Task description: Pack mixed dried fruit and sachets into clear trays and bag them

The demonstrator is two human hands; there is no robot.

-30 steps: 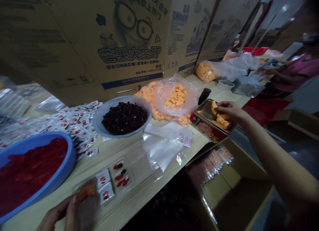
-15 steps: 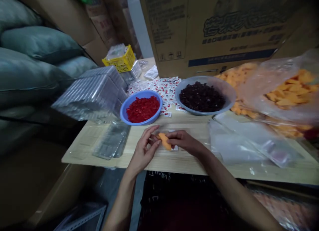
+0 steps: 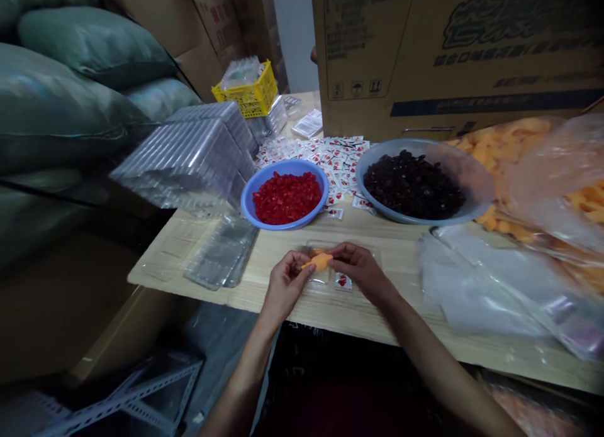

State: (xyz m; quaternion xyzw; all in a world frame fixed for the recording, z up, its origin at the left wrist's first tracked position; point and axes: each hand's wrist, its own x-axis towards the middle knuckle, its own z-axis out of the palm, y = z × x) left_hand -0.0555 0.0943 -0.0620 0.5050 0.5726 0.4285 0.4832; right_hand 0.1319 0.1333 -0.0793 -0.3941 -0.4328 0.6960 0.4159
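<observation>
A flat orange piece (image 3: 319,261), its exact kind unclear, is pinched between both my hands. My left hand (image 3: 289,278) grips its left end with thumb and fingertips. From the other side, my right hand (image 3: 359,268) holds the right end. Just beneath them a clear plastic tray (image 3: 325,243) lies on the wooden table (image 3: 264,261). Inside its right part is a small white packet with a red print (image 3: 343,281). Something orange shows in the tray's left part, partly hidden by my fingers.
Behind stand a blue bowl of red pieces (image 3: 287,198) and a larger bowl of dark pieces (image 3: 413,182). Many small packets lie between them. Stacked clear trays (image 3: 189,154) are at left, a yellow basket (image 3: 250,96) behind. Plastic bags (image 3: 476,280) and orange pieces (image 3: 509,148) lie right.
The orange piece has turned from slanting to nearly level between my hands. The view has shifted, and more of the tray and the packet inside now shows.
</observation>
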